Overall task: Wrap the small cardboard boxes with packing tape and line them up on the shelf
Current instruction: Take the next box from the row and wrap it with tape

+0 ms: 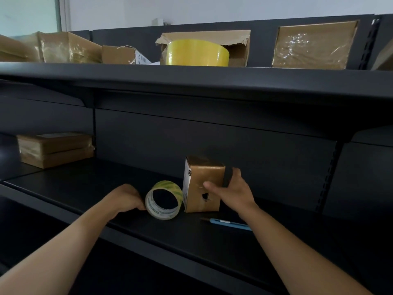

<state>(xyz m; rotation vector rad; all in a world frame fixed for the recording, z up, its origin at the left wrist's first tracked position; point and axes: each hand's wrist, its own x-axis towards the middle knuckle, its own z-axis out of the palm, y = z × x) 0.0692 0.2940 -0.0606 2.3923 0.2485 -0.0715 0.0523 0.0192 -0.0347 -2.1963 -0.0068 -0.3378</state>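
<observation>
A small cardboard box [200, 179] stands upright on the dark middle shelf [131, 211], white label on its left side and a small hole low on its front. My right hand [231, 192] grips it, thumb on the front and fingers round the right side. A roll of clear packing tape [164, 201] stands on edge just left of the box, touching it. My left hand [125, 199] has its fingers curled at the roll's left rim, touching it.
A blue utility knife [229, 223] lies on the shelf in front of the box. Two flat taped boxes [55, 149] are stacked at the far left. On the upper shelf stand a big yellow tape roll [196, 53] and several cardboard boxes [312, 44].
</observation>
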